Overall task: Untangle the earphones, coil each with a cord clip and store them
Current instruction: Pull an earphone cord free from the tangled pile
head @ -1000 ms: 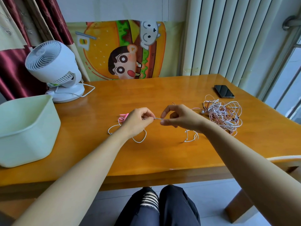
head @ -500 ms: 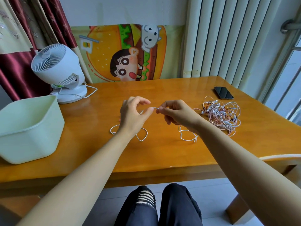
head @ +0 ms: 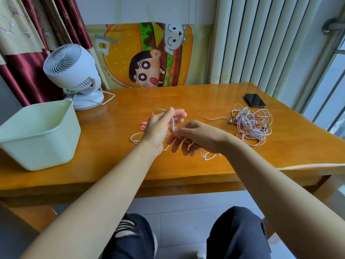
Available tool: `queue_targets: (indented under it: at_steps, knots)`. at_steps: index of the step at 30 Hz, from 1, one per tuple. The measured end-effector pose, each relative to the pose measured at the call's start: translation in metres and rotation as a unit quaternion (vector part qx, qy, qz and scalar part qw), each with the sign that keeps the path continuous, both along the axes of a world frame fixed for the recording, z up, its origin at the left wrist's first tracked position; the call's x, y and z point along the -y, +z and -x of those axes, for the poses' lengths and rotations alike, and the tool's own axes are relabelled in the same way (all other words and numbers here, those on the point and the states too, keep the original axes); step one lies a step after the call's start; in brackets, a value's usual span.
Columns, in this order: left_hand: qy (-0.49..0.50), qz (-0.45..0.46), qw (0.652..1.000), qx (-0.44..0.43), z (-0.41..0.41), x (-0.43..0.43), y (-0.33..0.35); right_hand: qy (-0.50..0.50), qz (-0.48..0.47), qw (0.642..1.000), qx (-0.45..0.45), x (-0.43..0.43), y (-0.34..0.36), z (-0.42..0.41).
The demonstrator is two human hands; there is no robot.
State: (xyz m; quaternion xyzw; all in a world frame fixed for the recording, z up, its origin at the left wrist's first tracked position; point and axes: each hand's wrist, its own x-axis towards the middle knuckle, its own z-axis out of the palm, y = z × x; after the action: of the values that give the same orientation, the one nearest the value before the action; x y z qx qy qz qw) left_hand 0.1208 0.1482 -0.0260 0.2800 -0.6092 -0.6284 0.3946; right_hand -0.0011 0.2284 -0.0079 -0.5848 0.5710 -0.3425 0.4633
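A thin white earphone cord (head: 173,124) is running across the left hand (head: 158,128), above a glossy orange-brown wooden surface (head: 186,101). Just left of that hand, a small pink cord clip (head: 143,126) is peeking out. Right of the right hand (head: 201,137), a tangle of earphone cords (head: 251,124) is mixing pink, white and red, and a glossy black phone (head: 254,100) is lying beyond it. Far left of the left hand, a pale mint-green plastic tub (head: 37,139) and a white round fan (head: 71,70) are standing. Beyond both hands, a cartoon burger poster (head: 149,57) is showing orange, green and brown.
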Motion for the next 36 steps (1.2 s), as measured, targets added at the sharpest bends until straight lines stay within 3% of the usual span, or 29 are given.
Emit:
queue_targets:
  at_steps: [3,5,7,9,12,16,20,22,26,31,36]
  knots:
    - [0.004,0.001,1.000,-0.013,-0.005,-0.005,0.004,0.180,-0.108,0.978,-0.005,-0.013,0.003,-0.007]
    - [0.007,-0.003,1.000,-0.008,-0.009,-0.006,0.004,0.239,-0.124,0.962,-0.034,-0.017,0.000,-0.011]
    - [0.012,-0.002,1.000,0.009,-0.013,-0.005,0.002,0.167,-0.087,0.981,-0.056,-0.016,-0.005,-0.012]
    - [0.005,0.003,1.000,0.023,-0.015,-0.005,0.003,0.008,-0.026,0.999,-0.040,-0.011,-0.008,-0.011]
    - [0.004,0.026,0.998,0.051,-0.015,-0.006,0.006,-0.138,0.047,0.987,-0.064,-0.001,-0.009,-0.009]
    - [0.036,0.058,0.996,0.055,-0.013,-0.003,0.011,-0.175,0.096,0.963,-0.182,0.009,-0.013,0.000]
    - [0.040,0.064,0.996,0.048,-0.008,0.001,0.013,-0.221,0.275,0.932,-0.083,0.012,-0.011,0.001]
    - [0.030,0.054,0.997,0.041,-0.004,0.001,0.011,-0.219,0.314,0.921,-0.070,0.016,-0.011,-0.002]
    - [0.004,0.047,0.997,0.057,0.000,0.006,0.006,-0.255,0.334,0.904,-0.077,0.023,-0.017,-0.004]
    - [0.022,0.061,0.995,0.072,0.003,0.006,0.003,-0.248,0.323,0.910,-0.079,0.023,-0.020,0.000]
    - [0.035,0.015,0.997,0.062,0.008,-0.002,-0.002,-0.235,0.319,0.915,-0.081,0.019,-0.022,0.001]
